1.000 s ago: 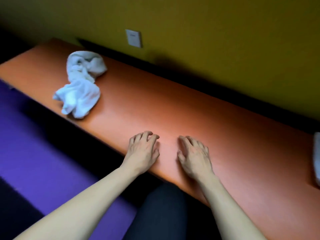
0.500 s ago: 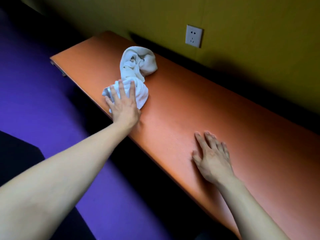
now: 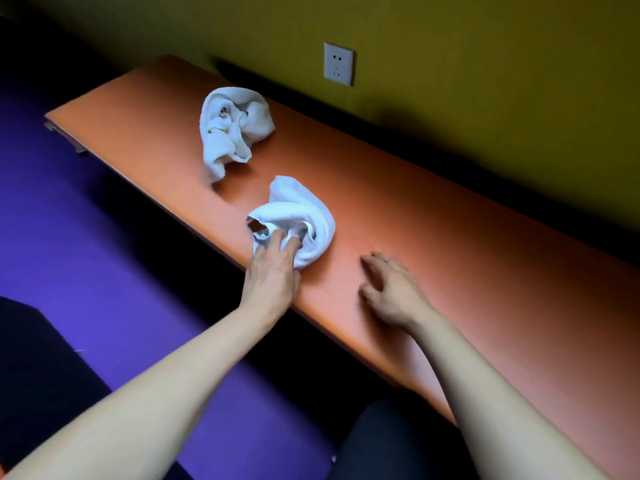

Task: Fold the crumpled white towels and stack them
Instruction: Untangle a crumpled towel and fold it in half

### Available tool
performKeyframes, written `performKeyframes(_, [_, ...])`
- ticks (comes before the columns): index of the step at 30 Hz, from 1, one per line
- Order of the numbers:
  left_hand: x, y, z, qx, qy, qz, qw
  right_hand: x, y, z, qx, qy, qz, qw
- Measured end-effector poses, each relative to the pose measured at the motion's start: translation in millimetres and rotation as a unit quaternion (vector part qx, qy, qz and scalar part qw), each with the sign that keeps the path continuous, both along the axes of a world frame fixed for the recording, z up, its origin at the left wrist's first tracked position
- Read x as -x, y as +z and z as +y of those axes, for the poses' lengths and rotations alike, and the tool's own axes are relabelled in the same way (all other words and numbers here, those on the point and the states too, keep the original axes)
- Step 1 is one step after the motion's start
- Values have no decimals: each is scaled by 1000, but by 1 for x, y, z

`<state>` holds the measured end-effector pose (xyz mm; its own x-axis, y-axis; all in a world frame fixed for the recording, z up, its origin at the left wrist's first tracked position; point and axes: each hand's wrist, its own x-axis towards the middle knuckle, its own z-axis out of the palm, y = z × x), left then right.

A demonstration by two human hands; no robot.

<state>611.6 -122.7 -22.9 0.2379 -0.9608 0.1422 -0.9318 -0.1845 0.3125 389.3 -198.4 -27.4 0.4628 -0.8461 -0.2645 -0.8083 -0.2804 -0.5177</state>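
A: What sat nearest the camera?

B: 2 bare forearms reached up from the bottom edge. Between them showed a dark-clothed knee (image 3: 398,441), and under the left arm lay the purple floor (image 3: 104,271).

A: And the hands?

B: Both were at the near edge of the orange desk (image 3: 485,271). The right hand (image 3: 391,289) lay palm down on the bare desktop, fingers spread and loosely bent, holding nothing. The left hand (image 3: 273,271) reached over that same near edge, its fingers curled into the folds of the nearer towel (image 3: 298,223), gripping the cloth.

A: Where was that towel?

B: Crumpled in a white heap just inside the near edge, left of the right hand and apart from it. Part of it rose in a peak on the side away from the person.

A: Was there another?

B: Yes, 1 more. The farther towel (image 3: 235,129) lay bunched nearer the far edge and toward the desk's left end, clear of the first, with bare orange between the 2. No hand touched it.

A: Beyond the desk?

B: A dark strip ran along the far edge, and above it stood a yellow-green wall (image 3: 485,81) carrying 1 white socket (image 3: 338,64).
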Motion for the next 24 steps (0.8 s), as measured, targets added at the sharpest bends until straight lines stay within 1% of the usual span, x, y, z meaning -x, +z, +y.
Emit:
performKeyframes(2, [25,1,11,4,-28,15,999,16,5,14,-24,-51,-84,995])
performKeyframes(5, [57,1,21,-2,-73,57,996,40,20,42,-50,-144,-187,970])
performKeyframes(8, [97,4,30,-20,-145,117,982,59,31,65,-47,-201,-238,949])
performKeyframes(10, [128,8,39,-27,-185,154,970,74,34,72,-11,-247,-224,943])
performKeyframes(12, [155,14,47,-22,-199,203,959,96,35,75,39,-294,-187,937])
performKeyframes(14, [174,20,51,-2,-196,261,945,120,38,78,74,-318,-162,931])
performKeyframes(16, [184,29,49,20,-177,280,943,144,45,82,101,-331,-131,929])
performKeyframes(19, [188,38,39,22,-155,254,955,177,57,90,146,-348,-59,924])
performKeyframes(21, [188,44,35,27,-157,230,960,197,64,96,171,-351,-13,921])
performKeyframes(24, [195,52,31,35,-187,159,969,218,74,103,193,-338,-4,921])
